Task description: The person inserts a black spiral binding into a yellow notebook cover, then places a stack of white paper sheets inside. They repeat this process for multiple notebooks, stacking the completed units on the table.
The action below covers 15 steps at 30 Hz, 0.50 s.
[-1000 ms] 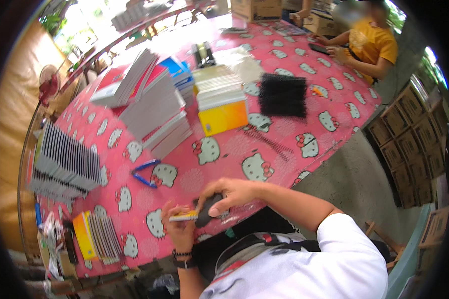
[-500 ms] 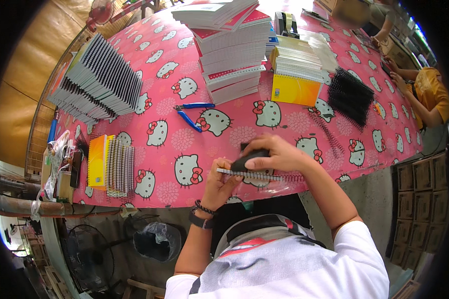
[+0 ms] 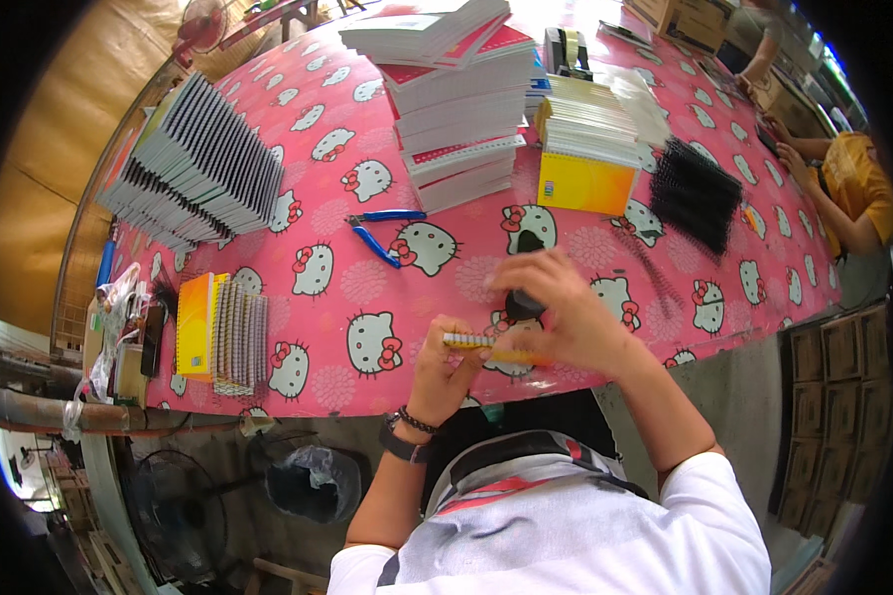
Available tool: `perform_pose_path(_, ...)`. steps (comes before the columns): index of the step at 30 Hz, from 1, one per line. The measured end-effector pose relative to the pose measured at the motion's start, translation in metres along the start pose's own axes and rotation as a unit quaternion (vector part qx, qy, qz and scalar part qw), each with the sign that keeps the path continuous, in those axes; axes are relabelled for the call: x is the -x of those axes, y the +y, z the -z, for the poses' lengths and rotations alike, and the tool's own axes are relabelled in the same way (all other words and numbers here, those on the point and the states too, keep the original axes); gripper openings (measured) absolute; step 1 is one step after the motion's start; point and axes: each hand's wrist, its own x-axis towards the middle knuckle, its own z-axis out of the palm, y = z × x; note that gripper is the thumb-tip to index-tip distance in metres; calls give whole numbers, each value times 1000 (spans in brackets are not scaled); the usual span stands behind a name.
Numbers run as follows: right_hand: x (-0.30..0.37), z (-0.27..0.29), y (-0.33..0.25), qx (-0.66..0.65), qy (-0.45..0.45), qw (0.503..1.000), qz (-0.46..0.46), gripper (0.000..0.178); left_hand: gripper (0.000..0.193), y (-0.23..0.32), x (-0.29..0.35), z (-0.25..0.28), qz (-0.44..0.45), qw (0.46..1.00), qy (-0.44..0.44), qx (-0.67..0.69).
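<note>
My left hand [image 3: 443, 373] is closed around the left end of a thin spiral notebook [image 3: 466, 340], held edge-up over the front of the table. A blurred yellow strip shows along its right part. My right hand [image 3: 580, 312] is at the notebook's other end, thumb low by the yellow strip and fingers arched apart toward the left. Behind those fingers is a black object [image 3: 524, 304], partly hidden, its kind unclear. Beyond my hands, blue-handled cutting pliers [image 3: 377, 238] lie on the pink patterned table [image 3: 367, 288].
Tall stacked pages [image 3: 461, 129], yellow-covered notebooks [image 3: 587, 180] and black spiral coils [image 3: 697, 196] stand farther back. One loose coil [image 3: 650, 263] lies closer. At left are bound notebooks [image 3: 213, 164] and a smaller yellow stack [image 3: 196, 327]. A person in yellow [image 3: 858, 188] works at right.
My right hand has lifted off the black object and opened, shifting slightly right. The black object sits farther back and right. The coil end that stuck out beyond the notebook no longer shows.
</note>
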Motion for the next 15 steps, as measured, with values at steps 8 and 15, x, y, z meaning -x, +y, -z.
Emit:
perform_pose_path(8,12,-6,-27,-101,26,994,-24,27,18,38,-3,-6,20,982,71,173)
perform_pose_path(15,12,-14,-29,-132,56,990,-1,24,18,43,1,-4,9,986,67,155)
